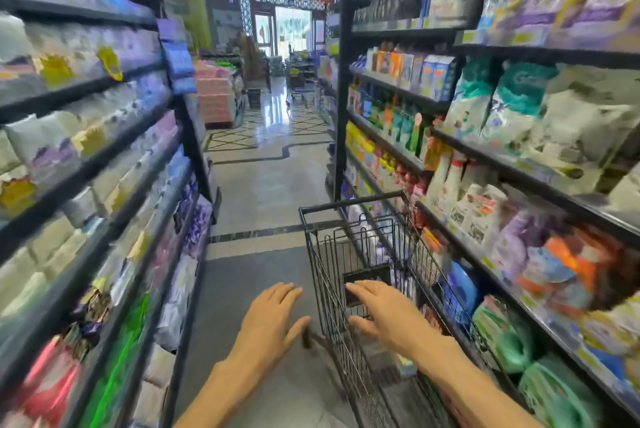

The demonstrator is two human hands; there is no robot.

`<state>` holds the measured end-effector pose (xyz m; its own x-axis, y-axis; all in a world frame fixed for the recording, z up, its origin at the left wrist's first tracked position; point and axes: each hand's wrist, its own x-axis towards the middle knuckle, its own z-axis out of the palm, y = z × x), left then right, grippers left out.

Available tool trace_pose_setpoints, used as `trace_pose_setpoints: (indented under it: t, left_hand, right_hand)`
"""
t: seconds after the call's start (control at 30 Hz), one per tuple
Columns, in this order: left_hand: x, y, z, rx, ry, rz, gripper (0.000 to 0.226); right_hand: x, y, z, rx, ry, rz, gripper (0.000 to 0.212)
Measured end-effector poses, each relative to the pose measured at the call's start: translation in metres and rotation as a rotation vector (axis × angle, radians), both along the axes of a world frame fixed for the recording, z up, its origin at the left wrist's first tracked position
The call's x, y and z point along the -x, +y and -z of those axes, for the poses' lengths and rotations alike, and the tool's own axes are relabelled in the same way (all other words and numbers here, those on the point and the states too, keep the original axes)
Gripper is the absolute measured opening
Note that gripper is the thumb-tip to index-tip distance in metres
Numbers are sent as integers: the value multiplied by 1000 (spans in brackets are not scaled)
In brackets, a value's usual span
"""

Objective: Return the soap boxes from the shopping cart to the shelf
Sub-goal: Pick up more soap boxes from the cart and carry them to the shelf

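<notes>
floor point(263, 192): tiled, shopping cart point(360, 254) standing on it | shelf point(519, 181): packed with blurred goods

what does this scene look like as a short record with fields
place: shop aisle, stocked shelves on both sides
cart: black wire shopping cart close to the right shelf
cart contents: blurred, soap boxes not clearly visible
left hand: open, palm down, left of the cart, holding nothing
right hand: open, fingers spread, over the cart's near end, holding nothing
floor: glossy tiles
image: motion blur at the sides
</notes>
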<state>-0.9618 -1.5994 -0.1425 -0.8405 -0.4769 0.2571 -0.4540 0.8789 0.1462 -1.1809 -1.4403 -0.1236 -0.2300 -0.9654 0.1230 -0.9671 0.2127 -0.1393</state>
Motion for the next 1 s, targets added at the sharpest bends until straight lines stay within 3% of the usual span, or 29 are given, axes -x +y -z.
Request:
trace_pose_setpoints:
  t: [0.13,0.4,0.73,0.87,1.0]
  left_hand:
    - [61,-74,9,-30,-8,129,76]
    - [211,-177,11,-53,-73,494,65]
    - [374,-151,63,-106,-226,914,58]
    - [415,-141,97,-121,-326,966,58]
    - [443,-148,137,-210,-452,956,62]
  right_hand:
    - [42,-57,11,-21,33,63,67]
    - [105,-100,17,-25,-68,452,65]
    - [157,-57,62,-90,-158,871,59]
    - [177,-46,96,-73,-276,984,71]
    - [192,-50,132,-92,-403,1088,63]
